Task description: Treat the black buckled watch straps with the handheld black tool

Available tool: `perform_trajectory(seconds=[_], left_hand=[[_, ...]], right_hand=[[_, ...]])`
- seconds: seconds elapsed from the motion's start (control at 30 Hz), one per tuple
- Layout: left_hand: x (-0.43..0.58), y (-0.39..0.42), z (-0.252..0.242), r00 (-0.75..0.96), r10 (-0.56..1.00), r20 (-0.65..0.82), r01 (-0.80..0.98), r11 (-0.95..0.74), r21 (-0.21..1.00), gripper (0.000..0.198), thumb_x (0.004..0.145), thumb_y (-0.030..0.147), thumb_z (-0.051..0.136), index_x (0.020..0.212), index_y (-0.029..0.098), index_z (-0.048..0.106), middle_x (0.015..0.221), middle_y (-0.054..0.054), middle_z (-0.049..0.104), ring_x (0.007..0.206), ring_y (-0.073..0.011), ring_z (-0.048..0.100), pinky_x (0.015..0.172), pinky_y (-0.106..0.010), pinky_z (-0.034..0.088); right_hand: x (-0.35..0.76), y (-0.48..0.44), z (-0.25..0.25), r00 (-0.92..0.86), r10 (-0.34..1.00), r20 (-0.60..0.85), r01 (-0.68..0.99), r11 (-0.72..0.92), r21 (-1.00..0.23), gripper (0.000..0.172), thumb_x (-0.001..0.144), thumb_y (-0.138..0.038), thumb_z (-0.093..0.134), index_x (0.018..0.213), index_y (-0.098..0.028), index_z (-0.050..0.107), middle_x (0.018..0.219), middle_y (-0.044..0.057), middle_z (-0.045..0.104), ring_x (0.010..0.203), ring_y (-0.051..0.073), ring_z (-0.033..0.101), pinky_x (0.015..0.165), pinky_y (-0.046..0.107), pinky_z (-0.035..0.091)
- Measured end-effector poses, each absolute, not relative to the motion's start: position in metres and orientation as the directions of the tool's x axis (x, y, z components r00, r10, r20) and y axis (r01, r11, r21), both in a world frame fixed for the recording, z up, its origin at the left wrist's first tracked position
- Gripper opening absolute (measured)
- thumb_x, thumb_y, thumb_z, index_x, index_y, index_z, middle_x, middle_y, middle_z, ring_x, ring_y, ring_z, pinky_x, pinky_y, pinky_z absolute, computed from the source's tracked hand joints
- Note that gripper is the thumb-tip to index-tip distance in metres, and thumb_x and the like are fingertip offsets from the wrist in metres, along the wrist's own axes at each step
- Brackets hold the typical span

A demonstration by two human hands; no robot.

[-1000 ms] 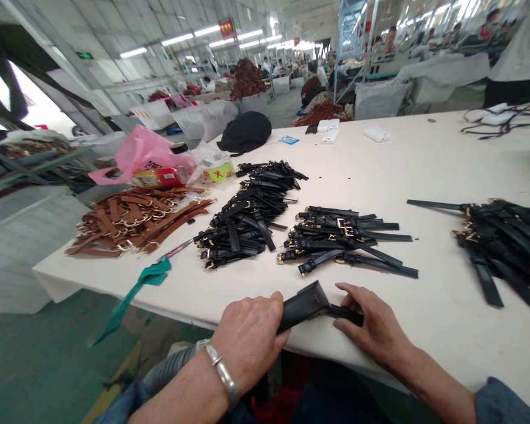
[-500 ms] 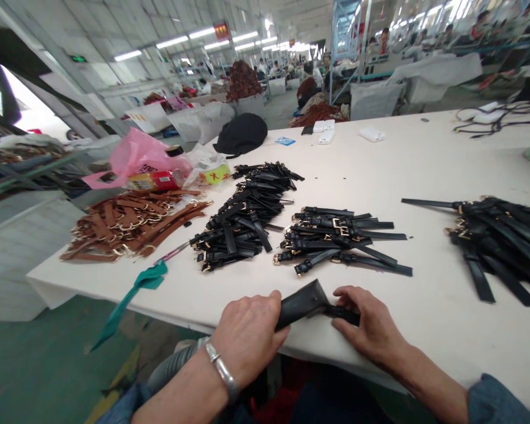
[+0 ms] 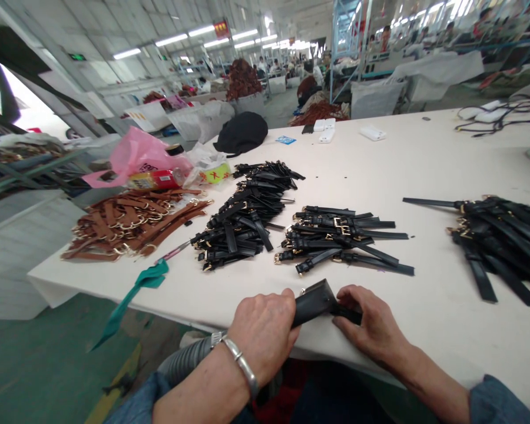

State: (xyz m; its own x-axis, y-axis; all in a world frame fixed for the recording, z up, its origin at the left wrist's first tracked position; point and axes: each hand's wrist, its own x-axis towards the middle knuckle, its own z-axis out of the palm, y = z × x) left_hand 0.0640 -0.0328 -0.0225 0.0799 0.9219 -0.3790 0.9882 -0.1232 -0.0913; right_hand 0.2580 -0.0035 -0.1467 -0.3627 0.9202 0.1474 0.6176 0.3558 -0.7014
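At the table's front edge my left hand is closed around a wide black leather piece, whose flared end points right. A small bit of gold metal shows at its upper edge. My right hand pinches a narrow black strap that meets the flared end. Just beyond my hands lies a small group of black buckled straps. A longer heap of black straps is to its left, and another black heap lies at the right.
Brown straps with rings, a pink bag and a teal cloth are on the table's left. A black cap, white boxes and cables lie along the far edge.
My left hand has moved right, closer to my right hand, with the wide black piece. Gold metal now shows at its upper edge. My right hand has barely moved.
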Motion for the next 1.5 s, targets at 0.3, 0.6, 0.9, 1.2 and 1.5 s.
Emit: perform_trajectory(seconds=[0.3,0.6,0.9,1.2,1.5], left_hand=[[0.055,-0.040,-0.015,0.061,0.909,-0.413,0.986,-0.119,-0.116,0.022,0.076,0.036,0.044,0.090,0.022,0.052,0.078,-0.006,0.064,0.075,-0.0241,0.061,0.065,-0.035,0.045],[0.048,-0.021,-0.022,0.027,0.943,-0.331,0.985,-0.081,-0.150,0.029,0.077,0.044,0.039,0.089,0.021,0.052,0.079,-0.007,0.064,0.075,-0.0235,0.061,0.063,-0.033,0.043],[0.049,-0.042,-0.017,0.055,0.912,-0.408,0.985,-0.116,-0.127,0.024,0.076,0.041,0.042,0.088,0.022,0.052,0.077,-0.005,0.065,0.072,-0.0234,0.061,0.063,-0.033,0.043],[0.051,-0.022,-0.031,0.022,0.951,-0.308,0.993,-0.057,-0.106,0.029,0.076,0.044,0.041,0.089,0.021,0.052,0.079,-0.006,0.065,0.075,-0.0229,0.061,0.062,-0.032,0.043],[0.008,-0.052,-0.042,-0.060,0.938,-0.342,0.998,0.056,-0.021,0.032,0.074,0.050,0.041,0.086,0.023,0.054,0.076,-0.005,0.064,0.072,-0.0201,0.060,0.062,-0.029,0.040]], right_hand=[[0.256,-0.003,-0.144,-0.372,0.919,0.129,0.628,0.352,-0.694,0.017,0.064,-0.021,0.058,0.078,-0.020,0.051,0.074,0.000,0.056,0.069,0.017,0.050,0.063,0.028,0.038],[0.257,-0.003,-0.143,-0.380,0.918,0.114,0.632,0.348,-0.693,0.015,0.064,-0.020,0.059,0.075,-0.020,0.048,0.072,0.000,0.054,0.067,0.016,0.048,0.062,0.028,0.036],[0.257,-0.002,-0.140,-0.373,0.921,0.111,0.642,0.343,-0.686,0.014,0.065,-0.021,0.059,0.072,-0.020,0.048,0.071,0.000,0.053,0.067,0.016,0.047,0.061,0.028,0.036],[0.256,-0.004,-0.141,-0.368,0.923,0.113,0.654,0.344,-0.674,0.014,0.065,-0.023,0.059,0.075,-0.020,0.048,0.072,0.000,0.053,0.069,0.016,0.048,0.063,0.028,0.037],[0.255,0.002,-0.131,-0.491,0.868,0.068,0.687,0.435,-0.582,0.010,0.072,-0.024,0.056,0.082,-0.021,0.056,0.082,0.003,0.052,0.077,0.018,0.049,0.069,0.030,0.037]])
